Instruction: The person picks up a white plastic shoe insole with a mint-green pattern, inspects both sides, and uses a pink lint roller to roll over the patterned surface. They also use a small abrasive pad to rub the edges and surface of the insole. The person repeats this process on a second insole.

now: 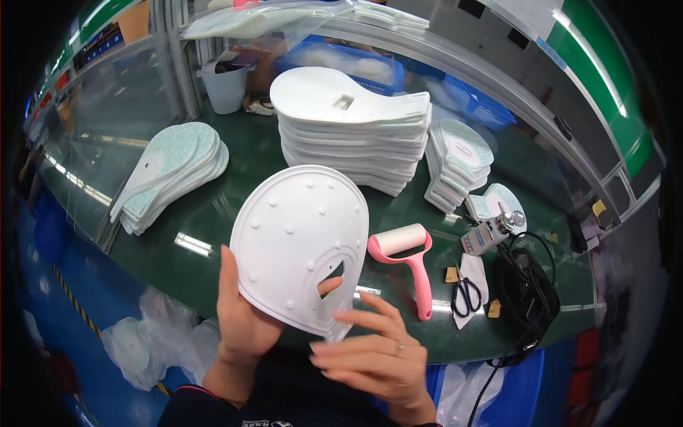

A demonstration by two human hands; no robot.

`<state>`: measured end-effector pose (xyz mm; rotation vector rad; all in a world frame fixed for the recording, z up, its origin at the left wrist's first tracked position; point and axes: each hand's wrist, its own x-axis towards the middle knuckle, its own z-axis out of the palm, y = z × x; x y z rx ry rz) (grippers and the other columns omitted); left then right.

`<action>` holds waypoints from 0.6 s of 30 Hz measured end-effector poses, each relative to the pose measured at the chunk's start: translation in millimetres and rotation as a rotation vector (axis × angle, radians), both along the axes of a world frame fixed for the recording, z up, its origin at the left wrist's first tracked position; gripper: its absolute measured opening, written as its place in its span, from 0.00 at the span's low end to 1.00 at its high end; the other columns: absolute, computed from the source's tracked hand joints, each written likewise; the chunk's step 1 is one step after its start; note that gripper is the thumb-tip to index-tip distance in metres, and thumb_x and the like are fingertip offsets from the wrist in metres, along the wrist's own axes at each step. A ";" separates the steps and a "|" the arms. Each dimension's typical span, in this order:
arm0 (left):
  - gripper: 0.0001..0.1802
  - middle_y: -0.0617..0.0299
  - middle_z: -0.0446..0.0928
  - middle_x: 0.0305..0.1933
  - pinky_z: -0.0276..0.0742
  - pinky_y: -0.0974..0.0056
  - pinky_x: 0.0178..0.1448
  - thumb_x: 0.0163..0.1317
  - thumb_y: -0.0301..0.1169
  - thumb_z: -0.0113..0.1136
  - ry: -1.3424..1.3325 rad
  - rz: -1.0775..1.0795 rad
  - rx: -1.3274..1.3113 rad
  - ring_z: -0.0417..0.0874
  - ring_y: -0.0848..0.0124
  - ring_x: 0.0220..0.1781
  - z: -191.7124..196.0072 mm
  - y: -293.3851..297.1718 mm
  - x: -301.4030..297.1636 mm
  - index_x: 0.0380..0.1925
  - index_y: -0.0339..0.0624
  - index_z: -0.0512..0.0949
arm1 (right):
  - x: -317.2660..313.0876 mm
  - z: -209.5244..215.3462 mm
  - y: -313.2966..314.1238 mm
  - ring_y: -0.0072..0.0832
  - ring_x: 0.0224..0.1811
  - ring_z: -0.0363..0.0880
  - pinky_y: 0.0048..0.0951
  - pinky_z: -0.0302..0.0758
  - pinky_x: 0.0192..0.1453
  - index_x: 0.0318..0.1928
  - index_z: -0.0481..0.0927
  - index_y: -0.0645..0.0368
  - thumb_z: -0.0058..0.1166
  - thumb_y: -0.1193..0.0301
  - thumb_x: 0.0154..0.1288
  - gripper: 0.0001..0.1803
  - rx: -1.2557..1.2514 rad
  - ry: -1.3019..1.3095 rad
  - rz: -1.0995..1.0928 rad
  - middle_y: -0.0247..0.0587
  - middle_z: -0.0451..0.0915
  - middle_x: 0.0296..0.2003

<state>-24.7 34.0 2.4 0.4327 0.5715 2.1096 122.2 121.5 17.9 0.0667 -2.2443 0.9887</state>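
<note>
Over the table's near edge I hold up a white rounded plastic panel with small round studs, a raised rim and a cut-out slot near its lower right. My left hand grips it from the lower left, thumb along the rim, and a fingertip shows through the slot. My right hand is at the panel's lower right corner, fingers spread and slightly blurred; whether they touch the panel or the clear film at that corner, I cannot tell. Right of the panel lies a pink-handled lint roller with a white roll.
Behind stands a tall stack of white panels. Patterned panels are stacked left and right. Toward the right are a pump bottle, black scissors on a white cloth, and a black bag with a cable.
</note>
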 end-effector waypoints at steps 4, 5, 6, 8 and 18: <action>0.38 0.42 0.48 0.65 0.56 0.32 0.58 0.62 0.57 0.26 -0.116 -0.069 0.087 0.54 0.41 0.63 11.8 -8.0 -17.7 0.63 0.41 0.45 | 35.2 -10.9 16.3 0.27 0.37 0.78 0.32 0.72 0.50 0.27 0.81 0.59 0.59 0.73 0.48 0.04 -0.256 -0.325 0.327 0.32 0.79 0.27; 0.37 0.44 0.49 0.65 0.57 0.35 0.58 0.63 0.57 0.25 -0.099 -0.117 0.115 0.55 0.43 0.63 14.6 -5.5 -18.3 0.63 0.41 0.45 | 50.3 -23.0 17.0 0.26 0.32 0.78 0.27 0.74 0.44 0.27 0.81 0.58 0.59 0.73 0.49 0.04 -0.154 -0.391 0.202 0.33 0.79 0.26; 0.37 0.45 0.49 0.65 0.59 0.37 0.59 0.63 0.56 0.24 -0.068 -0.141 0.136 0.55 0.46 0.64 19.1 -4.9 -17.8 0.63 0.40 0.45 | 66.2 -29.3 18.7 0.27 0.31 0.78 0.27 0.74 0.40 0.28 0.81 0.58 0.59 0.72 0.49 0.05 -0.157 -0.527 0.116 0.33 0.79 0.26; 0.37 0.47 0.50 0.65 0.61 0.40 0.59 0.63 0.56 0.23 -0.011 -0.131 0.194 0.56 0.49 0.64 27.6 -15.8 -19.0 0.64 0.41 0.43 | 85.8 -38.5 15.2 0.28 0.28 0.78 0.26 0.74 0.34 0.27 0.81 0.59 0.60 0.71 0.49 0.05 -0.249 -0.743 -0.007 0.36 0.80 0.26; 0.37 0.49 0.46 0.66 0.60 0.44 0.61 0.63 0.56 0.22 -0.127 -0.366 0.266 0.53 0.51 0.66 32.1 -25.2 -11.3 0.64 0.43 0.40 | 156.9 -98.5 -14.3 0.25 0.27 0.77 0.24 0.71 0.32 0.29 0.78 0.63 0.56 0.74 0.52 0.05 -0.374 -1.043 -0.696 0.40 0.79 0.26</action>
